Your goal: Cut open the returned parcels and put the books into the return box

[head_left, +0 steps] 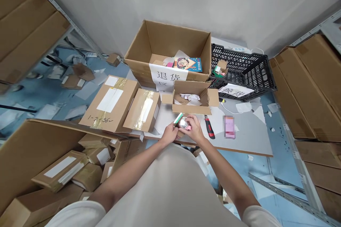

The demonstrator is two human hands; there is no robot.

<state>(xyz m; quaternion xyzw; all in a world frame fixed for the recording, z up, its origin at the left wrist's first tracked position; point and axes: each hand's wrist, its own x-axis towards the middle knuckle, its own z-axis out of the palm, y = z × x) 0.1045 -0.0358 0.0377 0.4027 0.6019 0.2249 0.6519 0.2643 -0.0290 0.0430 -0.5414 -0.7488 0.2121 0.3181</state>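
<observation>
My left hand point(170, 134) is closed around a small box with a green and white edge point(178, 119), close to the table's front edge. Beside it, the fingers of my right hand point(194, 129) curl over a shiny silver round object point(183, 123) with a pink part; its exact kind is unclear. The two items touch or overlap. Just beyond my hands stands an open small carton point(191, 109) with crumpled white paper point(190, 97) inside. A red and black utility knife point(209, 127) lies to the right of my right hand.
Behind stand a large open carton point(138, 74) and a black plastic crate point(246, 65), both labelled. Two taped cartons, one larger point(117, 110) and one smaller point(140, 113), are at left. A blurred pink item point(229, 127) lies right. Parcels point(65, 170) fill a big box lower left.
</observation>
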